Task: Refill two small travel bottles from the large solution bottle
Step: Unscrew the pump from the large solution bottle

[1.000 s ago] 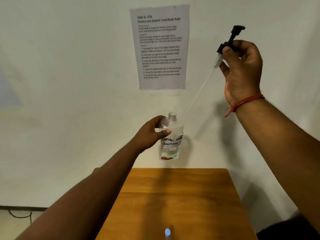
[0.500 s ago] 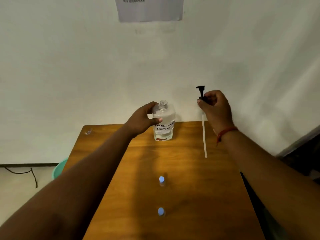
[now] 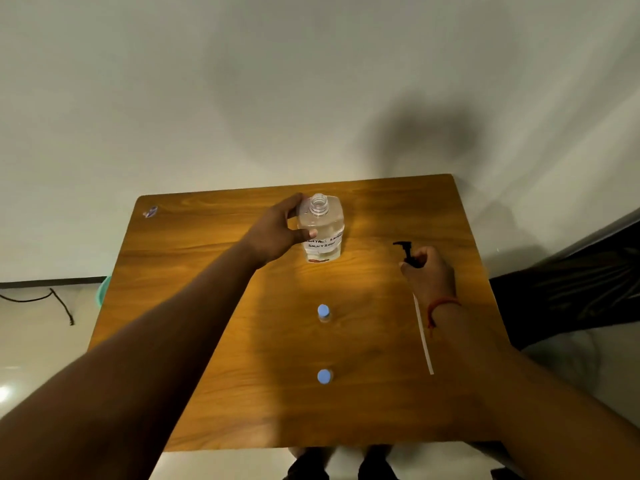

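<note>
On the wooden counter (image 3: 194,306), the left hand (image 3: 277,233) wraps the clear, uncapped large solution bottle (image 3: 321,230); two blue-capped travel bottles (image 3: 323,311) stand nearer. The right hand (image 3: 429,271) pinches the black pump (image 3: 407,252), apparently touching down; lay it flat before releasing.

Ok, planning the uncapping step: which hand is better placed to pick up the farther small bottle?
Probably the right hand: it only pinches the pump head, with its tube down on the table, so it could let go. The left hand grips the open large bottle. The farther small bottle stands between them.
</note>
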